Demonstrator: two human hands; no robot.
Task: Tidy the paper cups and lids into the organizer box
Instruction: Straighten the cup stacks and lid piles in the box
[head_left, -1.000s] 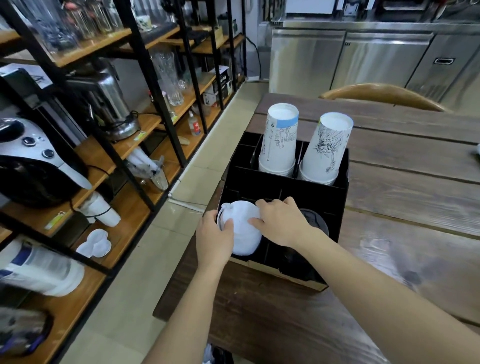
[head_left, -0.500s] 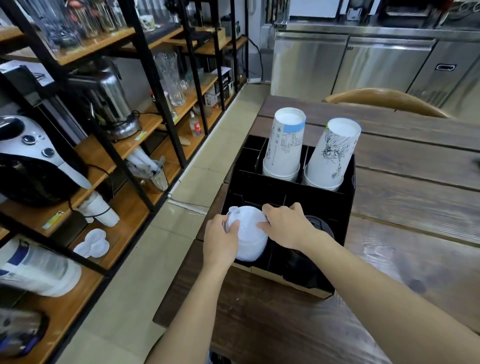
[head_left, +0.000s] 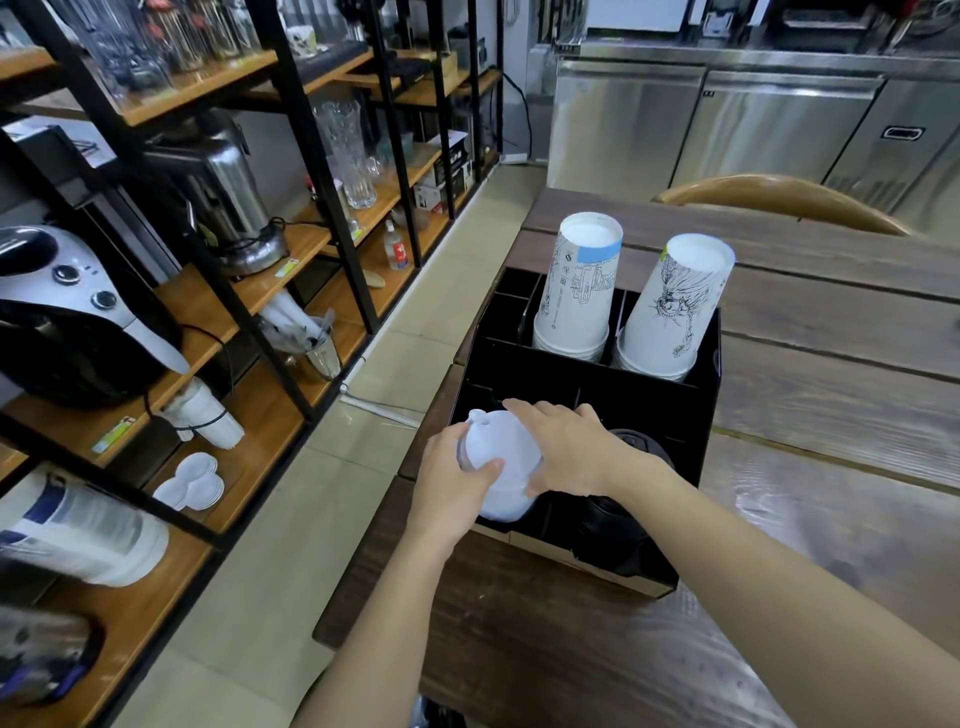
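Observation:
A black organizer box (head_left: 545, 371) sits at the left end of the wooden table. Two stacks of upside-down printed paper cups (head_left: 576, 291) (head_left: 672, 306) stand in its far compartments. A stack of white lids (head_left: 496, 462) rests in the near left compartment, tilted toward me. My left hand (head_left: 449, 486) grips the stack's left side and my right hand (head_left: 566, 449) lies on its top right. A stack of black lids (head_left: 615, 512) fills the near right compartment, partly behind my right wrist.
Black-framed wooden shelves on the left hold glassware, a metal urn (head_left: 223, 192), an appliance (head_left: 67, 317), wrapped cups and white lids (head_left: 192, 480). A wooden chair back (head_left: 779, 200) stands behind the table (head_left: 831, 415). Steel cabinets line the far wall.
The white lid stack has sunk a little deeper into its compartment, with both hands staying on it. The camera has shifted slightly.

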